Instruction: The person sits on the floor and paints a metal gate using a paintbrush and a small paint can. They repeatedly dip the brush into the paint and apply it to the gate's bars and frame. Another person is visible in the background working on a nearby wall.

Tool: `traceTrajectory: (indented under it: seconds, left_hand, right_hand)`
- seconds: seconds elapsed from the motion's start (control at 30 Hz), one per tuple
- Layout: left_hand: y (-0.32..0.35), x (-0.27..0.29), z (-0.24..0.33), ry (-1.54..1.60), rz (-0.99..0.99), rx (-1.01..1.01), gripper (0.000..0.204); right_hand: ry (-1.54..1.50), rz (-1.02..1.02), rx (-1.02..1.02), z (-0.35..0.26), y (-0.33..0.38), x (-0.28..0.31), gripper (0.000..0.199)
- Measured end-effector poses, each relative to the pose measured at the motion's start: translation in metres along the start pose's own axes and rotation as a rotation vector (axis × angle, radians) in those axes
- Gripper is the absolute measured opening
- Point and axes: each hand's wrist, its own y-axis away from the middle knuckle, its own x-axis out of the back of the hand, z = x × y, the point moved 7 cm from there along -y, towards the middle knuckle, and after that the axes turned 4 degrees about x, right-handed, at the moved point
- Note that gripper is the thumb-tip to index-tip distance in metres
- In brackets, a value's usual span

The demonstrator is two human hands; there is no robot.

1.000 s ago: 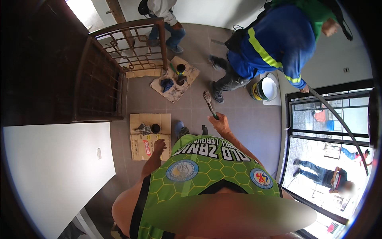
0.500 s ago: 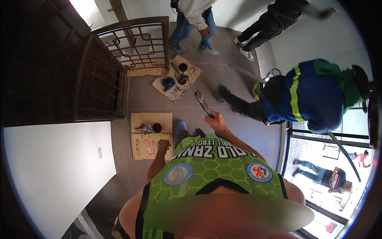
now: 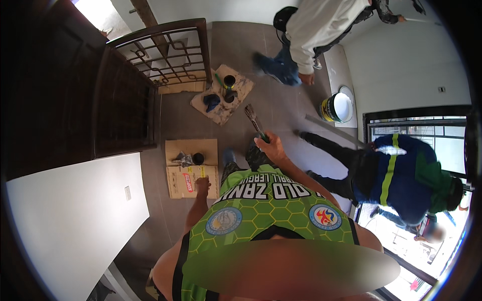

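My right hand point(image 3: 271, 146) grips a paintbrush point(image 3: 254, 119) by its green handle. The bristles point up and away from me, over the grey floor. My left hand point(image 3: 203, 185) hangs low by my side with its fingers curled in and nothing visible in them. In the picture it overlaps the right edge of a flattened cardboard sheet point(image 3: 176, 188). On that sheet stand a dark round can point(image 3: 198, 159) and a crumpled grey rag or plastic point(image 3: 183, 160).
Farther off, a paint-stained cardboard point(image 3: 221, 114) holds dark cans point(image 3: 229, 81) and a dark blue cloth point(image 3: 211, 102). A dark wooden gate point(image 3: 206, 55) stands at left. A white-topped bucket point(image 3: 342, 107) sits near the wall. One person point(image 3: 321, 35) walks ahead; another point(image 3: 401, 173) stands at right.
The person in the white top has walked to the right. The person in the blue jacket has shifted toward the glass front, uncovering the bucket. My hands stay nearly where they were.
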Motion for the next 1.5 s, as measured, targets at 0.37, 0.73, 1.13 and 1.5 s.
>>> traceTrajectory:
  seconds: [0.37,0.73,1.13,1.5]
  left_hand:
    - [0.115,-0.185,0.198,0.083,-0.293,-0.582,0.065]
    - [0.031,-0.119,0.118,-0.241,0.063,-0.472,0.043]
    - [0.003,-0.096,0.134,-0.195,0.074,-0.319,0.033]
    - [-0.02,-0.108,0.121,0.25,-0.366,-0.201,0.017]
  right_hand:
    - [0.02,0.187,0.085,-0.021,0.003,0.026,0.031]
    - [0.108,0.282,0.334,-0.027,-0.006,0.063,0.026]
    - [0.192,0.311,0.351,-0.036,-0.019,0.072,0.031]
    - [0.243,0.355,0.262,-0.033,-0.052,0.117,0.042]
